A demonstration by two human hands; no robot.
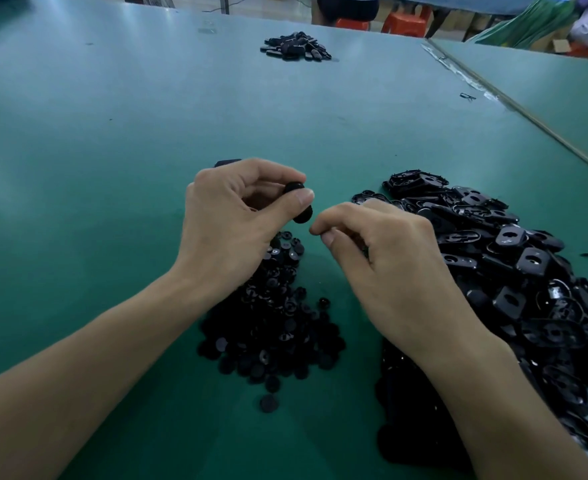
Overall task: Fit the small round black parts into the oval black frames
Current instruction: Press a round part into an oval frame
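Observation:
My left hand [230,216] is raised above the green table [112,133] and pinches small round black parts [297,202] between thumb and fingertips. My right hand [382,244] hovers just to its right with fingers curled and thumb against the index finger; whether it pinches something is hidden. Beneath both hands lies a heap of small round black parts [271,327]. A large heap of oval black frames [514,271] spreads to the right, partly hidden by my right forearm.
A smaller pile of black pieces [296,46] lies far across the table. A seam [514,105] with a second table surface runs along the right. Red stools [403,22] and a seated person are beyond the far edge.

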